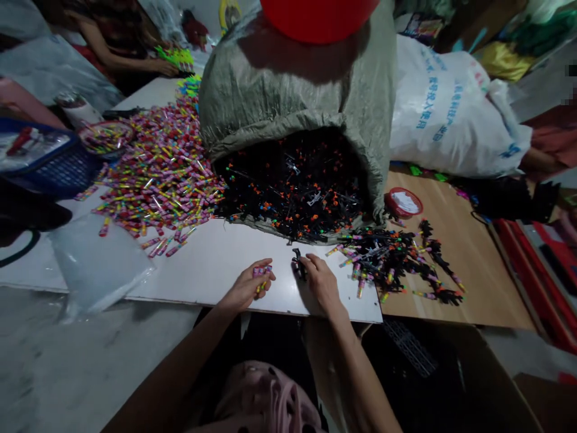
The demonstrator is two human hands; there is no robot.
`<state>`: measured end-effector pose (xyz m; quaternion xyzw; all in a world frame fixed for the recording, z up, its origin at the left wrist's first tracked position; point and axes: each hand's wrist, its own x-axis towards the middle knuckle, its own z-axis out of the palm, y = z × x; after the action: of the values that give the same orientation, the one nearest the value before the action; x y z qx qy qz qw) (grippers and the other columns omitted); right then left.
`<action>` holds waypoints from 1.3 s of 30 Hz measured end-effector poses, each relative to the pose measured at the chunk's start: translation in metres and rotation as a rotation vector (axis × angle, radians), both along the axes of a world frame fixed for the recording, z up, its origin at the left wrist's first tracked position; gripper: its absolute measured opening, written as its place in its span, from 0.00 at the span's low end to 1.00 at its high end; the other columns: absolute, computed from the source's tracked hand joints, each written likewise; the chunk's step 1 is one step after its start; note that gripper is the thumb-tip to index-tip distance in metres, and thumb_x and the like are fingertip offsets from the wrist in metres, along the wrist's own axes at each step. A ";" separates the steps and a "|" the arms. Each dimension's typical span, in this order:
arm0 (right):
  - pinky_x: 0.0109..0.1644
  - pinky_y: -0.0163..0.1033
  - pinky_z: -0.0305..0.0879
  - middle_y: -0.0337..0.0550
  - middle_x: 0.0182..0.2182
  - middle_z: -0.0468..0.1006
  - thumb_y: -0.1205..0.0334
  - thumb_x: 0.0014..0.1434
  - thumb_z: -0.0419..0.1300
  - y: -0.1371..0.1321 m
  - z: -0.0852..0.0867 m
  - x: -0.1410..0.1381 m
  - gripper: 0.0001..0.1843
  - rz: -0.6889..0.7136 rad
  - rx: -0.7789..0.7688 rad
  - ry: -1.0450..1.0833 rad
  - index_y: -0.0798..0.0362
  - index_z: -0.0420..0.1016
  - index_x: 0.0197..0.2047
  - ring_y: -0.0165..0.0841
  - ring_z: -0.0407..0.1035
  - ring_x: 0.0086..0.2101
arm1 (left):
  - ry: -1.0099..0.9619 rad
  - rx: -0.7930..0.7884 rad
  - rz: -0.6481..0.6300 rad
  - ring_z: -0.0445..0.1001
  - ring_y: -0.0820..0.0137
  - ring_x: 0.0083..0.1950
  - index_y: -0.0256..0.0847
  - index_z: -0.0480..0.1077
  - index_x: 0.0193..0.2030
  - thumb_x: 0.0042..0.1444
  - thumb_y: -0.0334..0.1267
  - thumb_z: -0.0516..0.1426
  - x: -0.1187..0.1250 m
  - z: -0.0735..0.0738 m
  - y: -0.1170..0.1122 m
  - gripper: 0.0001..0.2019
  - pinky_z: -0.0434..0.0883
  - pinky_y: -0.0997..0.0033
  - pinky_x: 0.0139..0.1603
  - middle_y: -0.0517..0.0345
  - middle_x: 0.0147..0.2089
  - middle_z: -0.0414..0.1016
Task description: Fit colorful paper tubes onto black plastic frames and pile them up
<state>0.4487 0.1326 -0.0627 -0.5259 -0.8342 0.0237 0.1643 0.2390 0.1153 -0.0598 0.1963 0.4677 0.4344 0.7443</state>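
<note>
Several small pink-and-yellow candy tubes (262, 273) are bunched in the closed fingers of my left hand (246, 287), just over the white tabletop (189, 264). Across from it, my right hand (322, 281) grips a small black plastic toy piece (296, 255) at the table's front; its exact shape is partly covered by my fingers. Ahead of both hands, a grey-green woven sack (297, 90) lies with its mouth towards me, full of black plastic toy pieces (288, 198) with orange and green bits.
A big heap of candy tubes (157, 168) spreads on the left. Black toys with tubes (383, 255) lie at right, near a small red basket (404, 202). Also around are a blue basket (49, 162), a plastic bag (99, 258), a white sack (451, 108) and a co-worker's arm (130, 63).
</note>
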 end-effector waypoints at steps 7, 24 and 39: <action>0.36 0.39 0.67 0.49 0.36 0.75 0.79 0.55 0.52 0.039 0.020 -0.007 0.13 0.423 -0.111 -0.554 0.58 0.73 0.39 0.39 0.67 0.37 | 0.070 -0.016 0.039 0.61 0.80 0.20 0.34 0.69 0.35 0.35 0.45 0.68 -0.007 -0.003 -0.006 0.23 0.46 0.80 0.16 0.60 0.23 0.70; 0.34 0.39 0.69 0.47 0.34 0.76 0.68 0.60 0.50 -0.072 0.005 0.007 0.13 0.099 -0.094 0.289 0.51 0.72 0.44 0.35 0.71 0.32 | 0.038 0.050 0.067 0.64 0.79 0.24 0.34 0.73 0.34 0.34 0.43 0.69 0.013 0.008 -0.007 0.21 0.54 0.80 0.20 0.55 0.28 0.73; 0.27 0.35 0.69 0.38 0.21 0.76 0.57 0.45 0.63 -0.038 0.042 -0.069 0.08 -0.406 -0.369 1.172 0.52 0.71 0.25 0.32 0.71 0.22 | 0.437 0.323 0.088 0.68 0.72 0.31 0.39 0.75 0.37 0.44 0.43 0.63 0.021 0.020 -0.017 0.14 0.63 0.77 0.27 0.57 0.29 0.72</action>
<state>0.3792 0.0941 -0.0210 -0.5926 -0.4723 0.4185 0.5006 0.2601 0.0987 -0.0395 0.3809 0.5501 0.4826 0.5652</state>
